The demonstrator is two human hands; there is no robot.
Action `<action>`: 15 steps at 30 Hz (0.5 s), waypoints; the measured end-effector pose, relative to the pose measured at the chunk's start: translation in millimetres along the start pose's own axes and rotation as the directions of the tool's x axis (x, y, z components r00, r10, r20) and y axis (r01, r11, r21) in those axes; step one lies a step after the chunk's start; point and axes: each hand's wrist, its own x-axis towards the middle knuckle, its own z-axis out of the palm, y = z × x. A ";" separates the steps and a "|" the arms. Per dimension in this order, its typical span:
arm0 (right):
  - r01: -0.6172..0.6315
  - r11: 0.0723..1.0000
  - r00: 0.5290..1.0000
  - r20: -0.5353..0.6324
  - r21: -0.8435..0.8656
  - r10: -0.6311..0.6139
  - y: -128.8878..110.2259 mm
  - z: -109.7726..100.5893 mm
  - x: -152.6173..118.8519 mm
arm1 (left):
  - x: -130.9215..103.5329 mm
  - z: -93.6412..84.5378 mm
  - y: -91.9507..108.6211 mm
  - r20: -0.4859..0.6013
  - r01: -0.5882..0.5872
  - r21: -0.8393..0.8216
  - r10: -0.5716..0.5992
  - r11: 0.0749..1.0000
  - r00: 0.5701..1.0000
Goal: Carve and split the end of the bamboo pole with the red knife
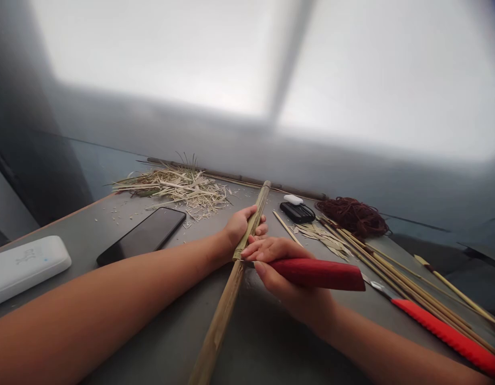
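A long bamboo stick [222, 325] runs from the bottom edge up across the middle of the table, with a raised joint partway along it. My left hand [240, 229] is closed around the stick just beyond that joint, thumb on top. In my right hand [289, 278] is a knife [319, 274] with a dark red handle. Its blade is mostly hidden and meets the stick at the joint, right beside my left hand. The fingers of my right hand also reach over the stick.
Shavings [183, 187] are heaped at the back left. A phone [145, 235] and a white case [29, 267] lie left. To the right are a black device [298, 212], flat slivers [323, 238], brown cord [354, 215], thin sticks [408, 280] and a red-handled cutter [443, 326]. A dark pole [239, 177] lies behind.
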 end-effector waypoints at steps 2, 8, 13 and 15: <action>0.003 1.000 1.000 -0.001 -0.001 -0.003 -0.4 -1.1 -0.7 | -2.7 4.7 0.5 -0.053 0.023 0.036 -0.021 0.999 0.998; -0.006 1.000 1.000 -0.010 -0.017 0.006 -1.2 -3.5 -3.6 | -7.0 15.7 -0.6 -0.194 0.044 0.139 -0.016 0.989 0.981; 0.011 0.999 0.999 -0.035 -0.046 -0.013 -1.7 1.0 -2.8 | -10.6 21.1 1.1 -0.214 0.027 0.171 0.010 0.985 0.977; 0.007 0.998 0.999 -0.039 -0.065 -0.010 -3.8 3.2 -2.1 | -10.3 21.6 1.6 -0.219 0.021 0.178 0.019 0.984 0.976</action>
